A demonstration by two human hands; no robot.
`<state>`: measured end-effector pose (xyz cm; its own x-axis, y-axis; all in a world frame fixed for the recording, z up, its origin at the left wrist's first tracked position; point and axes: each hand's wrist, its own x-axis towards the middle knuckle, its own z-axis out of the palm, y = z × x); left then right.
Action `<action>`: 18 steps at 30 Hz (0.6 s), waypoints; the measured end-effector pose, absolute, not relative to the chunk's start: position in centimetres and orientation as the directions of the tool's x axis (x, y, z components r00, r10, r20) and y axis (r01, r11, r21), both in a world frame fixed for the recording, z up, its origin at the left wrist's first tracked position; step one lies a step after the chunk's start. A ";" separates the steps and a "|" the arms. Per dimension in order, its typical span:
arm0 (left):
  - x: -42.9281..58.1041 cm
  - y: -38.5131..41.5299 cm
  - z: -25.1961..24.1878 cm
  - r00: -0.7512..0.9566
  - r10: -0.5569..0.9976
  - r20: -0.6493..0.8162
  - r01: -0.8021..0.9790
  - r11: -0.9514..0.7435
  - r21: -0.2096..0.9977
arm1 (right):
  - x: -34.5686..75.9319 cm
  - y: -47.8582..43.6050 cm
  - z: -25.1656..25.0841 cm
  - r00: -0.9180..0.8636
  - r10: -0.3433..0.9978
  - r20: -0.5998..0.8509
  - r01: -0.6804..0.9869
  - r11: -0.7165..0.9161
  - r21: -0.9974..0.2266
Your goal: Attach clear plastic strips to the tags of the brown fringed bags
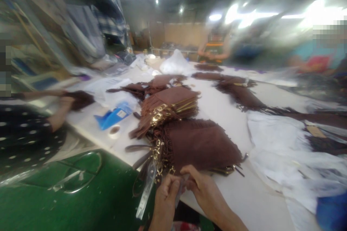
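My left hand (pixel 166 196) and my right hand (pixel 202 186) meet at the table's near edge, fingers pinched close together. Between them is a small greyish strip (pixel 178 194), partly hidden by the fingers; its kind is unclear. Just beyond lies a stack of dark brown fringed bags (pixel 200 144), with gold chain and clasps (pixel 158 155) at its left side. Brown straps (pixel 141 158) and a clear plastic strip (pixel 146 193) hang over the edge there. Farther back sits a second stack of reddish-brown fringed bags (pixel 173 97) with gold zips.
Left of the stacks are a blue packet (pixel 115 115) and a tape roll (pixel 114 131). White plastic bags (pixel 282 144) lie at right, near a blue object (pixel 332 211). A person in a dotted top (pixel 27 137) handles brown material at left. Other people stand across the table.
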<state>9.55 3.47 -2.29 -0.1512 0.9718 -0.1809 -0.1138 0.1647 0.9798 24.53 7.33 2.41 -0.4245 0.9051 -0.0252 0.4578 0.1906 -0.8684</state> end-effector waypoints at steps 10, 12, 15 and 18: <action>10.2 4.1 -1.7 -0.161 0.957 -0.242 -0.167 0.215 0.962 | 24.4 7.0 1.7 -0.354 0.934 -0.044 0.497 0.148 -0.855; 10.4 4.3 -1.9 -0.157 0.935 -0.317 -0.324 0.254 0.911 | 24.3 6.7 1.6 -0.338 0.940 -0.044 0.474 0.130 -0.871; 10.8 4.2 -1.6 -0.125 0.891 -0.438 -0.540 0.309 0.783 | 24.4 6.2 1.3 -0.355 0.934 -0.034 0.409 0.123 -0.904; 11.0 3.9 -1.0 -0.109 0.859 -0.501 -0.633 0.328 0.701 | 24.5 6.0 0.9 -0.355 0.935 -0.001 0.389 0.147 -0.910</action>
